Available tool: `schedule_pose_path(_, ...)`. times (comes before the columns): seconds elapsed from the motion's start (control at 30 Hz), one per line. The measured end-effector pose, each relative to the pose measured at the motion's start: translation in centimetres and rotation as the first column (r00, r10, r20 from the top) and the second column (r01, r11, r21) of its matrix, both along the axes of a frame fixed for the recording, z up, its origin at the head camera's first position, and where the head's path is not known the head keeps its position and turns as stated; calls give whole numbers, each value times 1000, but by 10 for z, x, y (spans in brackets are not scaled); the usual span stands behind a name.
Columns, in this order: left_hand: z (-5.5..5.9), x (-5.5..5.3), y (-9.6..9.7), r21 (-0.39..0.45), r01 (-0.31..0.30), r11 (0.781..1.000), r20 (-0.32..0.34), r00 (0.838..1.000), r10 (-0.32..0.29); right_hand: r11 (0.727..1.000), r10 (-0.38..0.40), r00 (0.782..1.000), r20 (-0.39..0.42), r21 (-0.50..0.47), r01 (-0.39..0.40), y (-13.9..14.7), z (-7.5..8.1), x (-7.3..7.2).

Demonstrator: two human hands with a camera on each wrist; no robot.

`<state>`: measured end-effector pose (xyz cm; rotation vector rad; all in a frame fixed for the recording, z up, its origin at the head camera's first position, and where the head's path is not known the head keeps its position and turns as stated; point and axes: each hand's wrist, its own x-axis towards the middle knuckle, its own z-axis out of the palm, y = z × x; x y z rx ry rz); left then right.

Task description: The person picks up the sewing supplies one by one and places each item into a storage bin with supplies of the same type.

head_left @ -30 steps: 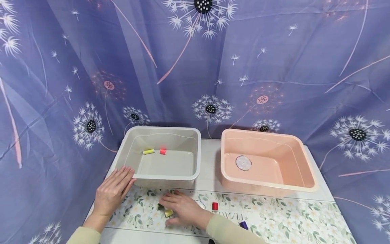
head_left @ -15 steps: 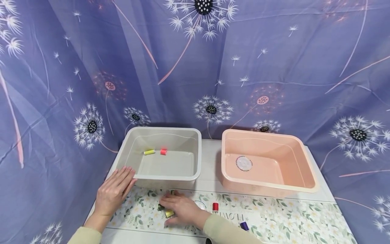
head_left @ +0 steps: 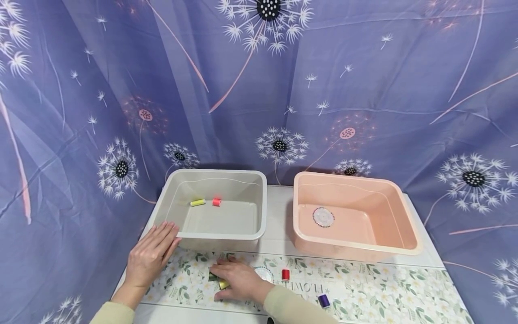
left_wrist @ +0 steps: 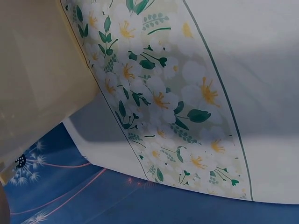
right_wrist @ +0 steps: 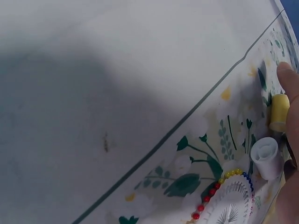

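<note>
My left hand (head_left: pixel 147 256) rests with straight fingers on the near left corner of the grey bin (head_left: pixel 220 236). A yellow thread spool (head_left: pixel 198 202) and a pinkish-red one (head_left: pixel 216 202) lie in that bin. My right hand (head_left: pixel 240 280) is over several spools on the table, its fingers reaching across a dark green spool (head_left: pixel 212 276) and a yellow spool (head_left: pixel 223 284). In the right wrist view a white spool (right_wrist: pixel 267 158) is beneath the hand, by the yellow one (right_wrist: pixel 280 112). A pin wheel (head_left: pixel 264 273) lies beside the hand; its fingertips are partly hidden.
Right of the hand lie a red spool (head_left: pixel 285 275) and a purple spool (head_left: pixel 323 301). A peach bin (head_left: pixel 356 246) stands at the back right, with another pin wheel (head_left: pixel 323 217) inside. A dandelion-patterned curtain (head_left: pixel 226 135) closes off the back and sides.
My right hand has shifted slightly left over the green and yellow spools, uncovering more of the pin wheel. The left hand has stayed on the grey bin.
</note>
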<state>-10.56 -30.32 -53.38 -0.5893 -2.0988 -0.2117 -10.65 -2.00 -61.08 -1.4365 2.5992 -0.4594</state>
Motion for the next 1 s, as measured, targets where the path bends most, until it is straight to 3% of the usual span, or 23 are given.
schedule_pose_path(0.2, -1, 0, 0, 4, 0, 1000, -4, 1000, 0, 999, -14, 1000, 5, -42, 15, -6, 1, 0)
schedule_pose_path(0.4, -1, -1, 0, 4, -3, 1000, -9, 1000, 3, 993, -19, 999, -43, -114, 14, -12, 1, -1)
schedule_pose_path(1.0, -1, 0, 1, 6, -8, 1000, -1, 1000, 8, 998, -45, 997, -55, -44, 42, -22, 5, 1)
